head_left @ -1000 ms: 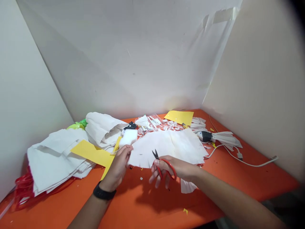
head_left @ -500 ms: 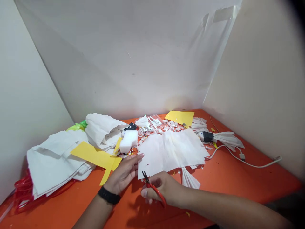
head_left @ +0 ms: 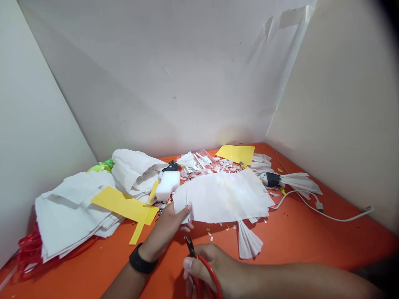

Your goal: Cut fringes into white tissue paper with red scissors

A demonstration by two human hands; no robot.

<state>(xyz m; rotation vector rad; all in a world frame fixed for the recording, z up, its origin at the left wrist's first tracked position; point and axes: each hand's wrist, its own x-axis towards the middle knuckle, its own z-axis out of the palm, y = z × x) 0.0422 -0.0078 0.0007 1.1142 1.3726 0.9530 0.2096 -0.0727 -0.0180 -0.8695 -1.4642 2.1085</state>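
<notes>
My left hand [head_left: 163, 230], with a black band on its wrist, pinches the near left end of a white crepe-like paper sheet [head_left: 224, 197]. Its thumb lies on top and the fingers are underneath, and the sheet's left end is slightly creased there. Below it, my right hand [head_left: 222, 265] grips red-handled scissors [head_left: 190, 249], their dark blades pointing up and away, apart from the sheet. A pleated white paper fan [head_left: 249, 241] lies by the sheet's near edge. Just beyond my left hand sits a white foam block [head_left: 168, 185].
Stacked white sheets [head_left: 73, 211] and cut yellow paper [head_left: 124, 205] lie left, near a red plastic bag [head_left: 29, 253]. Scraps [head_left: 218, 166] and another yellow sheet [head_left: 237, 153] are at the back. Right are a black-and-white figure with a paper tail [head_left: 272, 179] and a white cable [head_left: 336, 217].
My left hand has closed on the sheet's left end and lifted it a little, drawing its near edge up. My right hand with the scissors has moved slightly towards me.
</notes>
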